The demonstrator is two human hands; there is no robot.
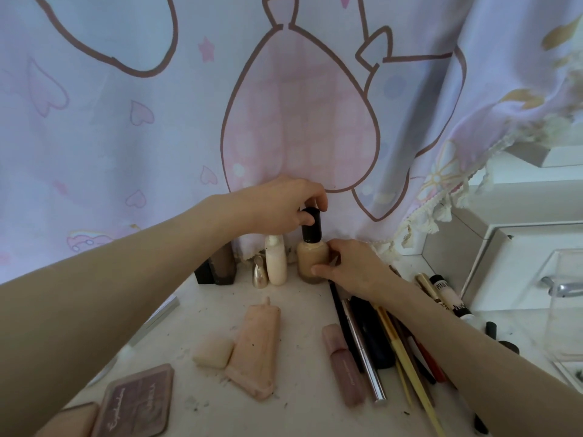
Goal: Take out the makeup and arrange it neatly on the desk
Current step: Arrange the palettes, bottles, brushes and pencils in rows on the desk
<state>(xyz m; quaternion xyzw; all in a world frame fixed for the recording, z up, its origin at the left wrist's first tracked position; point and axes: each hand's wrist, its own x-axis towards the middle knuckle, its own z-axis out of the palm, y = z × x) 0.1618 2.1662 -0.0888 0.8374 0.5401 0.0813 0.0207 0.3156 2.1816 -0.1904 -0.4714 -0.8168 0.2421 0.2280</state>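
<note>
A beige foundation bottle (310, 258) with a tall black cap (311, 227) stands upright at the back of the white desk (303, 402). My left hand (284, 206) grips the cap from above. My right hand (350, 266) holds the bottle's body from the right. Left of it stand a cream bottle (276, 261), a small gold cap-shaped item (260, 275) and a dark brown box (219, 268). Nearer me lie a peach tube (255, 345), a pale sponge (213, 351), a pink lip gloss (344, 364) and a row of pencils and pens (375, 339).
Two eyeshadow palettes (138, 402) lie at the near left. A pastel printed curtain (157, 137) hangs right behind the bottles. A clear acrylic box (568, 310) and white shelf unit (517, 197) stand at the right, with two labelled tubes (448, 294) beside them.
</note>
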